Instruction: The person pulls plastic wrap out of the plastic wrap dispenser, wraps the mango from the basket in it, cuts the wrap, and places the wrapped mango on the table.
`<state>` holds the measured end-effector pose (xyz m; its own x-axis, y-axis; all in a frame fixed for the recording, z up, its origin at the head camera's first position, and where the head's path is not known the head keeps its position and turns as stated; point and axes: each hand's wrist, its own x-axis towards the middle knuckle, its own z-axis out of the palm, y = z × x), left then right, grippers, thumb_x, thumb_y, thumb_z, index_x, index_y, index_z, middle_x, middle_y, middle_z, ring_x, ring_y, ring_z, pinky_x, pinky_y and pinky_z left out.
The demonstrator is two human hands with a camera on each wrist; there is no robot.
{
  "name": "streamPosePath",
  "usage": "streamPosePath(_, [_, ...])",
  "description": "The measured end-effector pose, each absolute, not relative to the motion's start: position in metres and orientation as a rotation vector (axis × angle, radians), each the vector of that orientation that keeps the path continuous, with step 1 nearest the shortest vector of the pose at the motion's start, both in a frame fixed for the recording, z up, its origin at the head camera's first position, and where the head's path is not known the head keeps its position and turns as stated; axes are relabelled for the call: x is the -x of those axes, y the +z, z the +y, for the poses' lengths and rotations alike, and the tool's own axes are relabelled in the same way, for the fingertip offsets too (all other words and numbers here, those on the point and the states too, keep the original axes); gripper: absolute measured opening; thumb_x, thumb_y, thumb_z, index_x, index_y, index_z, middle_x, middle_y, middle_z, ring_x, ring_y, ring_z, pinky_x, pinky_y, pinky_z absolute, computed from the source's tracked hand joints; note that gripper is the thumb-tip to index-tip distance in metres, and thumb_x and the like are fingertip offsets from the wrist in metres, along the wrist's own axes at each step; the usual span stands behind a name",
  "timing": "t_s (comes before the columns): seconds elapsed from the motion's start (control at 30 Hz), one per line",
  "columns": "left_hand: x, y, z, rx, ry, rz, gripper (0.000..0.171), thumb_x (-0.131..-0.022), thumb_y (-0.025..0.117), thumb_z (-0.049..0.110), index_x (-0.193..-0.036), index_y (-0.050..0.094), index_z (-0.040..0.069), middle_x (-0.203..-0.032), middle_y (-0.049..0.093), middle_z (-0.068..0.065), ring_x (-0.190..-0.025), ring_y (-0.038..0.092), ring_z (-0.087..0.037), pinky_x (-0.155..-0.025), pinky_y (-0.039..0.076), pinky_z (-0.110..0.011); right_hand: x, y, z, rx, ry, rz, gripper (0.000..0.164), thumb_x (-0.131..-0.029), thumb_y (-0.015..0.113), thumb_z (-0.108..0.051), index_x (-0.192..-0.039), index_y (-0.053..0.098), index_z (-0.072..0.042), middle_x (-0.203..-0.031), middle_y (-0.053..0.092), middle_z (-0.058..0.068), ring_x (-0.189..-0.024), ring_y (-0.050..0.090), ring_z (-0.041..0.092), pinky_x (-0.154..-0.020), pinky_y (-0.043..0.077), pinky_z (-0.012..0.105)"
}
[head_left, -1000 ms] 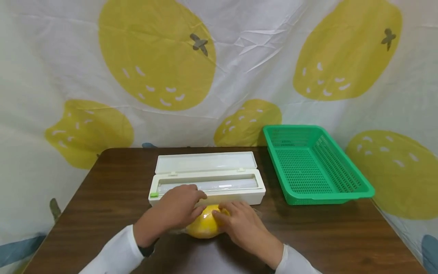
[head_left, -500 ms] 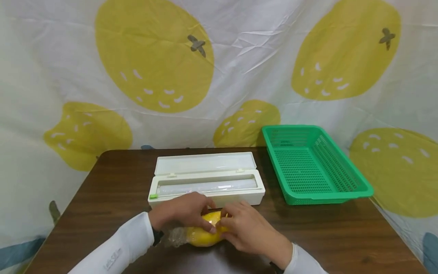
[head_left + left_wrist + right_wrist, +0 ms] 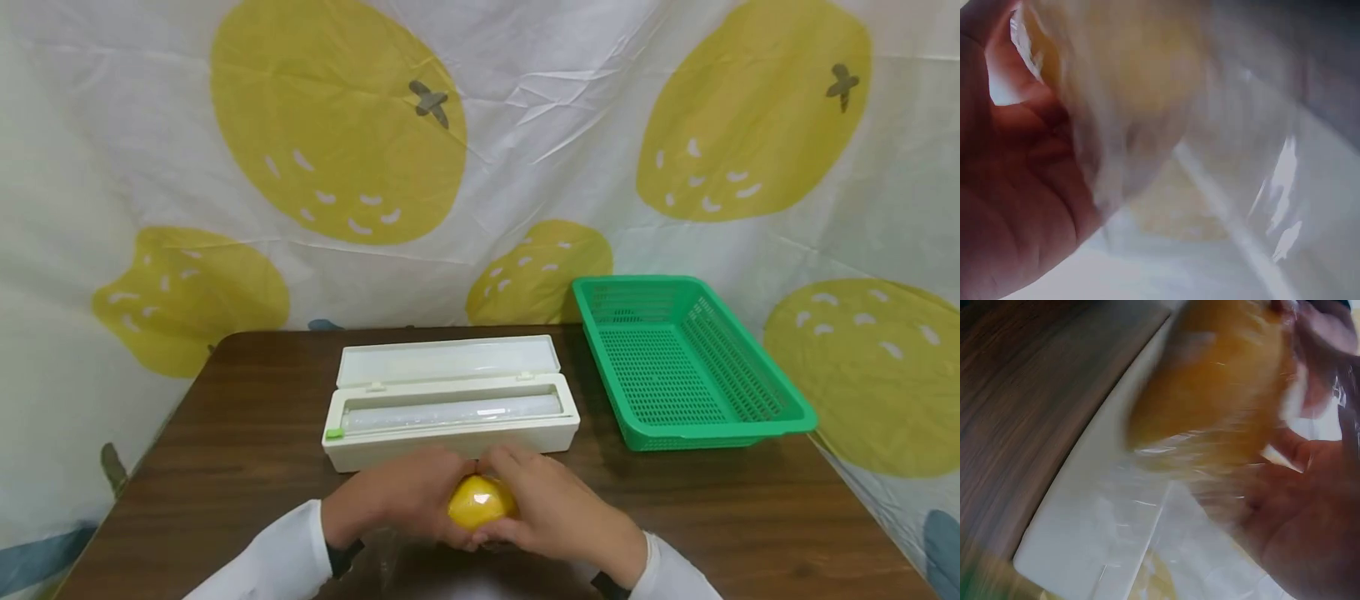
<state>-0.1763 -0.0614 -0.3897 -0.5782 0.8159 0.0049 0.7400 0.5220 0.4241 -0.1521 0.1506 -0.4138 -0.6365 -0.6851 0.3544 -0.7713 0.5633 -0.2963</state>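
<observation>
A smooth yellow fruit (image 3: 480,502), wrapped in clear cling film (image 3: 1286,194), is held between both hands above the near part of the table. My left hand (image 3: 416,496) grips its left side, and my right hand (image 3: 555,508) curls round its right side. Thumbs meet at the front, while fingertips come together behind it. In the right wrist view the fruit (image 3: 1210,394) looks longish and blurred, with film clinging to it. Loose film hangs off toward the left wrist. Palms hide both sides of the fruit.
Just beyond the hands stands a white cling film dispenser (image 3: 450,450), lid (image 3: 450,362) raised, a film roll (image 3: 450,413) inside and a green slider (image 3: 334,433) at its left. A green plastic basket (image 3: 637,437) sits at the back right of the brown table (image 3: 247,417). Fruit-print cloth hangs behind.
The fruit has risen and turned end-on between the hands, moving slightly right. The left hand has moved from its top to its left side. The film tail at left has swung down.
</observation>
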Motion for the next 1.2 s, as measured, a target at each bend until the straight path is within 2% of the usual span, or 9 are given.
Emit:
streamPosePath(0.13, [0.167, -0.378, -0.063, -1.406, 0.554, 2.710, 0.054, -0.066, 0.083, 0.047, -0.106, 0.064, 0.015, -0.079, 0.059, 0.008, -0.065, 0.052, -0.005, -0.055, 0.047, -0.018, 0.152, -0.412, 0.154, -1.236, 0.698, -2.623, 0.068, -0.079, 0.069, -0.062, -0.127, 0.051, -0.017, -0.096, 0.068, -0.005, -0.074, 0.058, 0.005, -0.064, 0.056, 0.026])
streamPosePath(0.3, [0.167, -0.371, -0.068, -1.397, 0.541, 2.736, 0.078, -0.062, 0.085, 0.051, -0.126, 0.056, 0.017, -0.092, 0.056, 0.004, -0.076, 0.050, -0.009, -0.063, 0.049, -0.023, 0.148, -0.402, 0.153, -1.192, 0.534, -2.512, 0.072, -0.073, 0.077, -0.059, -0.125, 0.052, -0.016, -0.092, 0.070, -0.003, -0.074, 0.060, 0.009, -0.061, 0.057, 0.031])
streamPosePath(0.37, [0.170, -0.372, -0.068, -1.423, 0.608, 2.700, 0.076, -0.064, 0.085, 0.047, -0.126, 0.053, 0.018, -0.092, 0.057, 0.005, -0.074, 0.052, -0.008, -0.062, 0.049, -0.023, 0.147, -0.399, 0.153, -1.172, 0.491, -2.462, 0.073, -0.069, 0.081, -0.056, -0.122, 0.053, -0.016, -0.096, 0.072, 0.000, -0.079, 0.063, 0.011, -0.063, 0.059, 0.035])
streamPosePath(0.5, [0.172, -0.376, -0.064, -1.497, 0.730, 2.712, 0.065, -0.062, 0.083, 0.037, -0.116, 0.052, 0.019, -0.085, 0.058, 0.010, -0.069, 0.053, -0.006, -0.058, 0.049, -0.021, 0.145, -0.396, 0.154, -1.165, 0.498, -2.399, 0.078, -0.064, 0.086, -0.052, -0.124, 0.054, -0.014, -0.111, 0.071, 0.004, -0.098, 0.063, 0.016, -0.081, 0.059, 0.040])
streamPosePath(0.6, [0.170, -0.375, -0.061, -1.496, 0.700, 2.834, 0.067, -0.063, 0.083, 0.046, -0.116, 0.053, 0.019, -0.087, 0.059, 0.011, -0.073, 0.054, -0.007, -0.062, 0.053, -0.025, 0.144, -0.393, 0.153, -1.178, 0.523, -2.337, 0.078, -0.071, 0.082, -0.052, -0.130, 0.053, -0.010, -0.128, 0.063, 0.009, -0.118, 0.055, 0.021, -0.097, 0.052, 0.045])
streamPosePath(0.73, [0.168, -0.368, -0.056, -1.479, 0.594, 2.977, 0.066, -0.067, 0.079, 0.055, -0.115, 0.059, 0.015, -0.092, 0.064, 0.007, -0.079, 0.056, -0.009, -0.068, 0.058, -0.032, 0.139, -0.380, 0.143, -1.182, 0.530, -2.144, 0.069, -0.084, 0.071, -0.050, -0.133, 0.054, -0.004, -0.140, 0.053, 0.014, -0.128, 0.047, 0.027, -0.101, 0.048, 0.050])
streamPosePath(0.87, [0.163, -0.359, -0.051, -1.555, 0.573, 2.954, 0.048, -0.069, 0.081, 0.045, -0.101, 0.070, 0.010, -0.086, 0.070, 0.002, -0.076, 0.059, -0.012, -0.068, 0.058, -0.033, 0.137, -0.370, 0.128, -1.144, 0.466, -2.046, 0.058, -0.096, 0.055, -0.049, -0.129, 0.058, -0.002, -0.134, 0.059, 0.015, -0.123, 0.053, 0.028, -0.097, 0.052, 0.047])
streamPosePath(0.97, [0.157, -0.357, -0.049, -1.541, 0.619, 2.918, 0.044, -0.067, 0.083, 0.040, -0.097, 0.071, 0.010, -0.085, 0.070, 0.003, -0.076, 0.059, -0.010, -0.068, 0.058, -0.032, 0.138, -0.371, 0.123, -1.064, 0.400, -2.080, 0.061, -0.099, 0.042, -0.055, -0.127, 0.061, -0.004, -0.128, 0.064, 0.014, -0.115, 0.061, 0.026, -0.090, 0.057, 0.044])
streamPosePath(1.2, [0.150, -0.351, -0.056, -1.448, 0.665, 3.013, 0.064, -0.058, 0.081, 0.036, -0.111, 0.058, 0.009, -0.085, 0.059, 0.006, -0.071, 0.052, -0.007, -0.062, 0.055, -0.027, 0.148, -0.373, 0.133, -0.986, 0.437, -2.014, 0.062, -0.100, 0.034, -0.056, -0.113, 0.065, -0.004, -0.106, 0.072, 0.007, -0.087, 0.068, 0.023, -0.072, 0.061, 0.043])
